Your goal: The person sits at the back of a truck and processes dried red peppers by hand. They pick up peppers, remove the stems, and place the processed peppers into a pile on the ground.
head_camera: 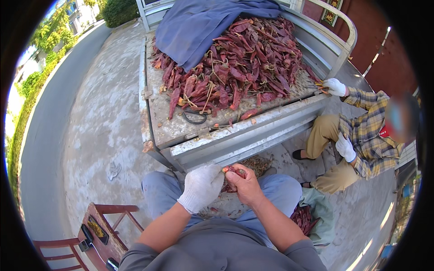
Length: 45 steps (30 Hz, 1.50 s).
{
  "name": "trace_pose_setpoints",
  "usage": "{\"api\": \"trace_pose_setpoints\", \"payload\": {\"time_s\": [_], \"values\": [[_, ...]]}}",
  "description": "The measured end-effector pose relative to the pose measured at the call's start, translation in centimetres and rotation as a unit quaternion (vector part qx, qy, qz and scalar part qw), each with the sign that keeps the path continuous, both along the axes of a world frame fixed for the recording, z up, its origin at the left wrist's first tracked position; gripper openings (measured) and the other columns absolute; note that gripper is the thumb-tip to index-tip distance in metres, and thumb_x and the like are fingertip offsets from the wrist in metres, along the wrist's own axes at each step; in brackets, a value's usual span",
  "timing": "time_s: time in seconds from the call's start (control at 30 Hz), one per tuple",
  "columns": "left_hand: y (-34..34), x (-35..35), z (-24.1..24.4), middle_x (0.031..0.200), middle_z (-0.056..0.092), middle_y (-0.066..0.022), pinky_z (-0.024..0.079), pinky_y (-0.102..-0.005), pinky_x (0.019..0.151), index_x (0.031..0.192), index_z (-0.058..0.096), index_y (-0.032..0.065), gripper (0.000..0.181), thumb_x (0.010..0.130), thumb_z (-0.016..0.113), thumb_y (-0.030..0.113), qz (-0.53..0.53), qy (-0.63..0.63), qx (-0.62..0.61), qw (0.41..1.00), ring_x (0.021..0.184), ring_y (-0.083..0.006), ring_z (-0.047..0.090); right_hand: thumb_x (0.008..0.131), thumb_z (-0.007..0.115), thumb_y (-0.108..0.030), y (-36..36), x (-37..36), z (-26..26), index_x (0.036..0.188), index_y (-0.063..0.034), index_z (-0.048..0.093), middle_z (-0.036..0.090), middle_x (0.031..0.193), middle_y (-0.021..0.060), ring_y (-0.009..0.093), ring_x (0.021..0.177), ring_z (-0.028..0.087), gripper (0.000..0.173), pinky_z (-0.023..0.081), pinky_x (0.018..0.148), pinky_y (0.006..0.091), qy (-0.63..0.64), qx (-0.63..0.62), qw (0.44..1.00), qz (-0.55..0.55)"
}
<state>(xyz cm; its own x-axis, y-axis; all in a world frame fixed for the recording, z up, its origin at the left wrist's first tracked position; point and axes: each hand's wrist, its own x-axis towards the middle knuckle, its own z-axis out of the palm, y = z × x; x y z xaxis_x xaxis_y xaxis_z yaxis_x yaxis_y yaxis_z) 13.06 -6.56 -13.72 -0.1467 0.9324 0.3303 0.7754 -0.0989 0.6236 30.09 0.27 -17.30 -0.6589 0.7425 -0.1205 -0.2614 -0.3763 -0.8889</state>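
Note:
Dried red chili peppers [232, 186] are bunched in my bare right hand [247, 185], held above my lap. My left hand [204, 184], in a white knit glove, meets the right one at the stem end of a pepper; its fingertips are bent in, touching that end. Before me, a large heap of dried red chilies [237, 67] lies on a truck bed [162, 132], partly covered by a blue cloth [196, 30]. At my right thigh sits a pale green sack [320, 216] holding more dried chilies [302, 218].
A co-worker [366, 132] in white gloves sits at the right, one hand at the bed's corner. The lowered metal side panel [251, 125] crosses ahead of my knees. A wooden stool [98, 230] bearing small devices stands at lower left. Scraps [256, 166] litter the ground under the truck.

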Motion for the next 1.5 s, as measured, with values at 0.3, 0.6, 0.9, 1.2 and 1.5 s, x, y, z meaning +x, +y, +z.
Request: {"api": "trace_pose_setpoints", "payload": {"time_s": [0.3, 0.6, 0.9, 1.2, 1.5], "values": [[-0.3, -3.6, -3.6, 0.116, 0.075, -0.0183, 0.057, -0.0493, 0.091, 0.127, 0.073, 0.0085, 0.040, 0.091, 0.069, 0.025, 0.011, 0.188, -0.209, 0.960, 0.112, -0.0367, 0.071, 0.100, 0.079, -0.022, -0.2, 2.1, 3.9, 0.106, -0.0023, 0.070, 0.065, 0.083, -0.0012, 0.008, 0.075, 0.057, 0.022, 0.048, 0.068, 0.0274, -0.159, 0.259, 0.952, 0.042], [-0.5, -1.0, 6.4, 0.083, 0.075, -0.0090, 0.055, -0.0494, 0.070, 0.096, 0.081, 0.0163, 0.019, 0.090, 0.073, 0.033, -0.123, 0.144, -0.009, 0.982, 0.079, -0.0351, 0.071, 0.096, 0.076, -0.017, 0.9, 2.3, 3.8, 0.109, -0.0047, 0.068, 0.071, 0.092, 0.0136, 0.032, 0.081, 0.069, 0.019, 0.055, 0.072, 0.0431, -0.268, 0.436, 0.859, 0.033], [0.0, -0.4, 5.3, 0.083, 0.073, -0.0133, 0.056, -0.0491, 0.072, 0.094, 0.081, 0.0123, 0.018, 0.083, 0.075, 0.025, -0.141, 0.134, -0.095, 0.976, 0.082, -0.0373, 0.071, 0.093, 0.065, -0.014, 0.8, 1.7, 4.6, 0.099, -0.0058, 0.062, 0.071, 0.090, 0.0142, 0.039, 0.088, 0.072, 0.011, 0.057, 0.074, 0.0506, -0.404, 0.585, 0.702, 0.044], [2.5, -1.4, 2.2, 0.092, 0.076, -0.0186, 0.059, -0.0464, 0.082, 0.097, 0.082, 0.0062, 0.026, 0.082, 0.068, 0.022, 0.001, 0.087, -0.099, 0.991, 0.090, -0.0401, 0.073, 0.094, 0.071, -0.018, 0.3, 2.0, 3.4, 0.098, -0.0053, 0.062, 0.070, 0.089, 0.0152, 0.037, 0.084, 0.071, 0.016, 0.056, 0.071, 0.0487, -0.385, 0.585, 0.714, 0.017], [0.0, -3.6, 4.7, 0.130, 0.072, -0.0186, 0.056, -0.0426, 0.103, 0.132, 0.073, 0.0046, 0.050, 0.085, 0.079, 0.021, -0.069, -0.117, -0.151, 0.979, 0.115, -0.0343, 0.071, 0.100, 0.078, -0.021, 0.5, 4.1, 2.8, 0.113, -0.0048, 0.070, 0.067, 0.083, 0.0016, 0.013, 0.073, 0.059, 0.023, 0.051, 0.067, 0.0328, -0.254, 0.228, 0.933, 0.110]]}}
